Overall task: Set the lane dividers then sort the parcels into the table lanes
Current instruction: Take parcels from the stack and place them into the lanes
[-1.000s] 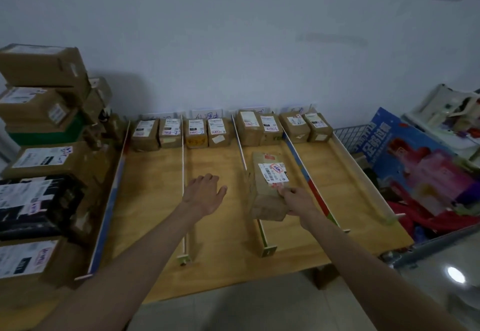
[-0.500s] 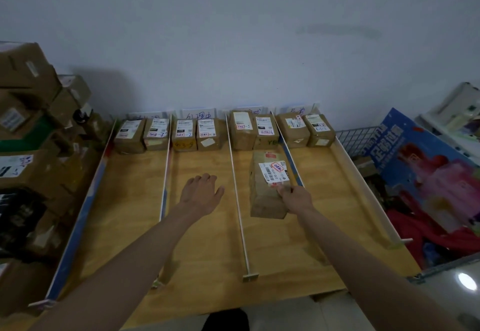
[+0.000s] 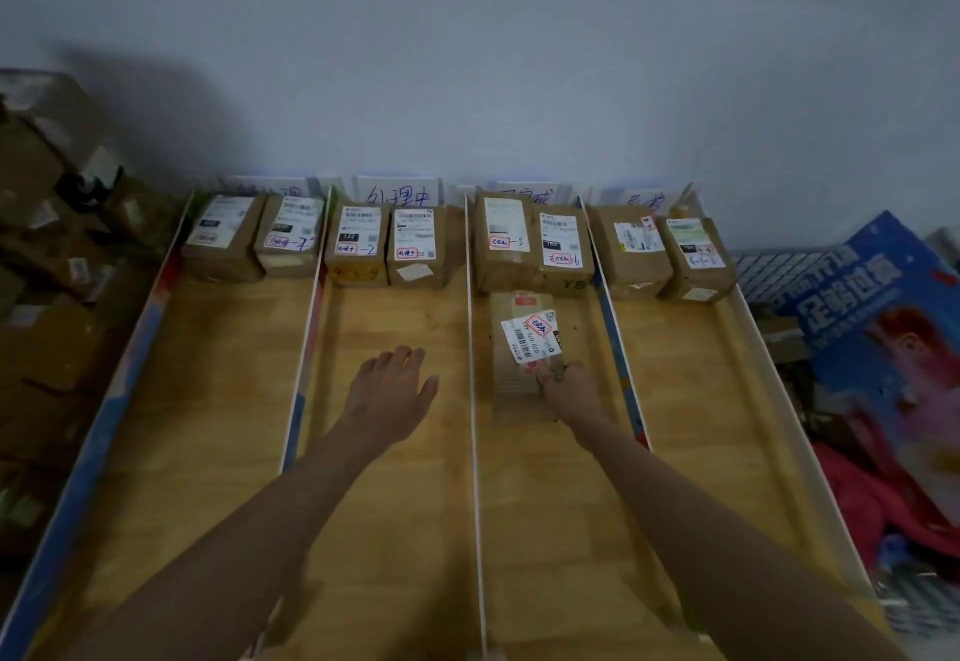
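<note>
A small parcel-sorting room is showing here: a wooden tabletop (image 3: 395, 530) is sitting against a bare wall, split by lane dividers (image 3: 474, 426) into lanes, each lane carrying labelled cardboard parcels (image 3: 535, 245) at its far end under handwritten lane signs (image 3: 399, 193). More cartons (image 3: 47, 255) are piling up at the left, and a blue printed box (image 3: 852, 297) is lying at the right.

Bare wood is left along the near stretch of every lane on the table (image 3: 218, 400), while passage is blocked by upright dividers (image 3: 474, 426) and by parcels (image 3: 410, 247) at the far edge.
</note>
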{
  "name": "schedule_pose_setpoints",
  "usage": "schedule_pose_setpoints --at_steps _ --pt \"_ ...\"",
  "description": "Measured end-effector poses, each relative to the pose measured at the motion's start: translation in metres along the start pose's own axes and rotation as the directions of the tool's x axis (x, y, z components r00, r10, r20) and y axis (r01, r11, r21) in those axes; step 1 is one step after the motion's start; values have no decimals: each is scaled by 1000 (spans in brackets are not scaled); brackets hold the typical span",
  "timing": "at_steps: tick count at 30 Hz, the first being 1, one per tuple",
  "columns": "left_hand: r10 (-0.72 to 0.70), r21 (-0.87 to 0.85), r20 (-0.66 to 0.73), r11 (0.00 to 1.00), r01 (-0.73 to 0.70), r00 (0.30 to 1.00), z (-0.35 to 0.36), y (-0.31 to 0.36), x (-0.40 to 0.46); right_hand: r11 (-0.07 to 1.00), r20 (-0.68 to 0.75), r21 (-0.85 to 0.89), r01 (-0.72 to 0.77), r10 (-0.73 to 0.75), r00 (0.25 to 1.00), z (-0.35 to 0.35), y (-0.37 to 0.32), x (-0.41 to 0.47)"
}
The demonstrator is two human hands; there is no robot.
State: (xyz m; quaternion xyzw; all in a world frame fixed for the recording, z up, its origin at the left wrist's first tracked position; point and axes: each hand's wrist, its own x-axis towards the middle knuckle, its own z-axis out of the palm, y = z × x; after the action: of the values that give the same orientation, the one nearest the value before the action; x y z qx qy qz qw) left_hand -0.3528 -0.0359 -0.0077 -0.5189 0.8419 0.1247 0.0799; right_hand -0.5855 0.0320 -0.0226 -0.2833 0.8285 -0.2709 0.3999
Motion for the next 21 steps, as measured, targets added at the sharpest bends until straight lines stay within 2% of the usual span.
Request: schedule_pose_setpoints --at_steps 3,13,21 --pt "-18 15 1 1000 18 1000 7 -10 15 999 -10 -45 -13 12 1000 13 -6 24" --pt "-31 1 31 1000 31 999 26 -16 46 999 -10 35 -9 9 1000 42 -11 67" --pt "-39 -13 35 999 39 999 34 -18 44 1000 8 -23 2 -2 1000 43 -19 79"
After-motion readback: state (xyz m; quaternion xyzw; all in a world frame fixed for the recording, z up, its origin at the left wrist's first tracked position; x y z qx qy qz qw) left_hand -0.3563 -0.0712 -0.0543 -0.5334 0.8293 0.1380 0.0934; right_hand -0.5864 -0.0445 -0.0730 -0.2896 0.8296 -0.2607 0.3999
